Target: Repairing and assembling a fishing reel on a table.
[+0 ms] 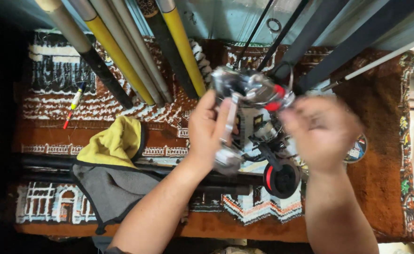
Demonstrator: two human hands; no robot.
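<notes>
We see our left hand (208, 128) just left of centre, fingers curled closed around the stem of a silver fishing reel (251, 91), which it holds up above the rug; the reel's body, with a red band, sits at the hand's one o'clock, and its chrome foot shows below the palm. Our right hand (322, 131) is at three o'clock from the reel, blurred; its fingers look loosely spread and close against the reel's right side, but we cannot tell whether they grip it. Beneath the hands, at about five o'clock from the silver reel, a second black reel with a red spool (282, 178) lies on the patterned brown rug (381, 188). A yellow and grey cloth (110, 164) lies at nine o'clock from the left hand; a bundle of rod sections (136, 61), yellow, grey and black, runs off toward eleven o'clock; a small fishing float (75, 102) lies further left on the rug.
</notes>
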